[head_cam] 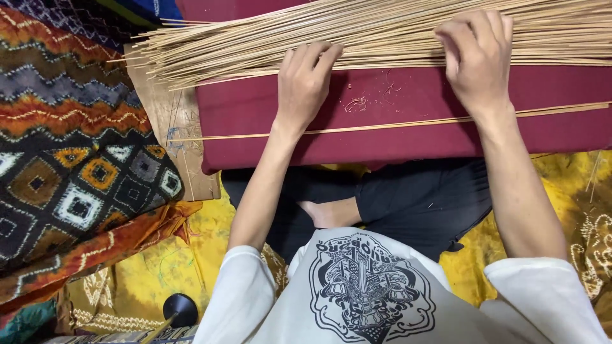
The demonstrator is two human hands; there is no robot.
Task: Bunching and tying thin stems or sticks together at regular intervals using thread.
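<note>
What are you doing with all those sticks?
A person sits cross-legged at a board covered in dark red cloth. Both hands rest palm down on a big pile of thin bamboo sticks spread across its far side: the left hand near the middle, the right hand further right. A few loose sticks lie apart, closer to the person. Patterned cloths lie to the left.

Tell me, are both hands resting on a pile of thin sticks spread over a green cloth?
Not quite. The head view shows the left hand and right hand on the pile of thin sticks, but the cloth is dark red, not green.
</note>
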